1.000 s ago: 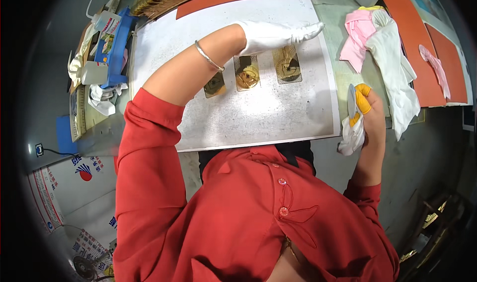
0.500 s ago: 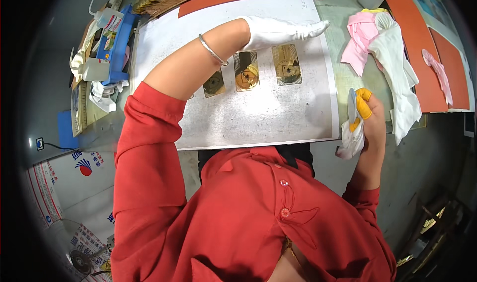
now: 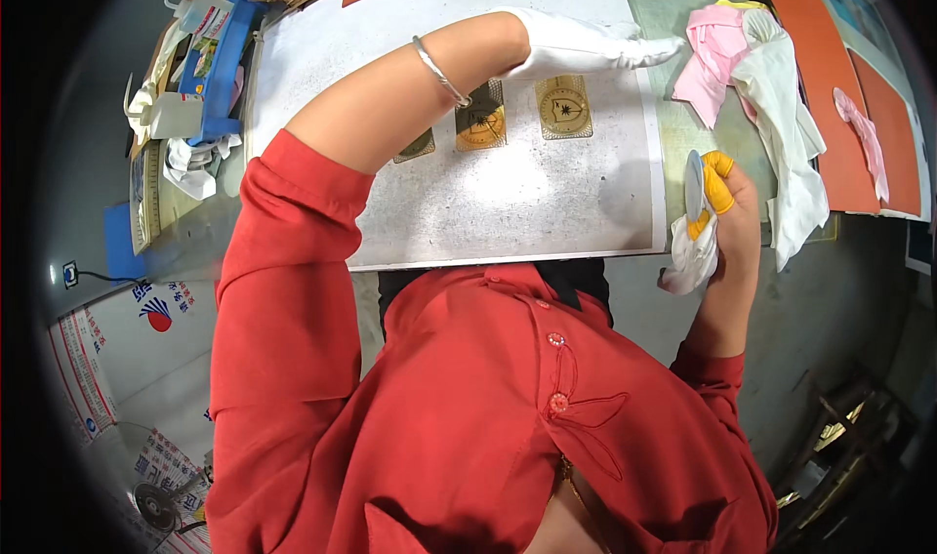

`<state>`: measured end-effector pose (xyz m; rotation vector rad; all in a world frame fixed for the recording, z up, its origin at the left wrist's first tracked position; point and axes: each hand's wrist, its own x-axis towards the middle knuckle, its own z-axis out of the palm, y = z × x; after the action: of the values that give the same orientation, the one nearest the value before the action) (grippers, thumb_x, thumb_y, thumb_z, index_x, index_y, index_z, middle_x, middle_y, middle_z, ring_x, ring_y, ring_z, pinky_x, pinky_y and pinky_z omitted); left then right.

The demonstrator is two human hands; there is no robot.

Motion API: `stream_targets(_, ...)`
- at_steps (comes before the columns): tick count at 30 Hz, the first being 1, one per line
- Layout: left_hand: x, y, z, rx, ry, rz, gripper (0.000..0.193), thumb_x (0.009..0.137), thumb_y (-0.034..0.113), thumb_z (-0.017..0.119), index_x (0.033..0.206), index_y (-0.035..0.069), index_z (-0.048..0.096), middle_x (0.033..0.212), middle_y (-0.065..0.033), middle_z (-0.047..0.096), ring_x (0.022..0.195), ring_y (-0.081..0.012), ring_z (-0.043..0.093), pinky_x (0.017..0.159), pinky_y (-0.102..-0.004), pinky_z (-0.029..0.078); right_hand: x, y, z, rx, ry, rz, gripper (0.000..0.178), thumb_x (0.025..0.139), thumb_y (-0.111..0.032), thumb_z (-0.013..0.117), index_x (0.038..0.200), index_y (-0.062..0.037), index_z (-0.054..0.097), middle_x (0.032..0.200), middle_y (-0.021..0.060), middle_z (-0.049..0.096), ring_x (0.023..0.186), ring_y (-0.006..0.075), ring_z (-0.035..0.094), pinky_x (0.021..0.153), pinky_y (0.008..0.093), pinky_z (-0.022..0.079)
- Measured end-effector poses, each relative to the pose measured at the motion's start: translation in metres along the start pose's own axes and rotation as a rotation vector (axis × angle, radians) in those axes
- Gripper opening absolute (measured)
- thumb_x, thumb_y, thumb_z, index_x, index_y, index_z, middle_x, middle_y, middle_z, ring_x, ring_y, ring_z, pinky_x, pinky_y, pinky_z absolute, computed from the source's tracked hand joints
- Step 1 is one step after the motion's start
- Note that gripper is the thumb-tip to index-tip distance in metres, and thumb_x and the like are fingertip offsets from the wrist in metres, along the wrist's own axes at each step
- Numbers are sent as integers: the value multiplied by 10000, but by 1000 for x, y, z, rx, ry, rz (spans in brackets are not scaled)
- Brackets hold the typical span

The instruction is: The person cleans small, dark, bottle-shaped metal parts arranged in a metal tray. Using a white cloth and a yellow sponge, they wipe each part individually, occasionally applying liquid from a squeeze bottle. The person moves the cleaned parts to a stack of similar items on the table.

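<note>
My left hand, in a white glove, reaches across the table with its fingers stretched out to the right, above the far ends of the gold cards. It holds nothing that I can see. Below it on the white sheet lie an etched gold card, a second gold card and part of a third card behind my forearm. My right hand, with yellow finger covers, is closed at the table's front right. It grips a thin grey disc-like piece seen edge-on, together with a crumpled white cloth.
Pink cloth and a white cloth lie right of the sheet, beside orange boards. On the left stand a blue tray, a white squeeze bottle and crumpled white tissue. A dark rack stands low on the right.
My left hand has moved right, its fingertips nearer the pink cloth. The whole view has shifted slightly, and the table sits higher in it. My right hand keeps its grip.
</note>
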<state>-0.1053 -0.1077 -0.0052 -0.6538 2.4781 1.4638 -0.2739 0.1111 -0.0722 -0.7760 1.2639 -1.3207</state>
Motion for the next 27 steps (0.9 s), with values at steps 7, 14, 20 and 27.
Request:
stream_targets(7,-1,-3,4,-35,26,5,838,817,609,413,1385,32,196,1447,-145,188,1337,-267,178,1076,-360,185,0,1,5,-16,50,-24,165,869,-159,537,957,-21,553,715,-22,521,557,46,487,442,210,445)
stream_targets(14,-12,-5,5,-77,52,41,957,769,638,479,1385,-14,143,1450,-178,153,1343,-287,153,1080,-377,175,2,1,6,-6,52,-33,153,881,-137,525,965,-13,554,727,-4,544,548,53,505,434,211,455)
stream_targets(20,-59,-20,-13,-122,267,223,976,757,577,565,1384,-35,134,1444,-197,163,1340,-290,170,1074,-372,198,2,-11,13,-98,58,-74,172,895,-151,517,1008,-25,547,729,-8,557,538,48,508,449,197,447)
stream_targets(27,-229,-80,-34,-281,882,287,564,832,130,591,1330,20,348,1280,-142,445,1197,-208,423,977,-317,375,53,-78,86,-196,-119,-169,158,908,-177,493,970,-44,552,716,-32,551,553,38,493,466,185,388)
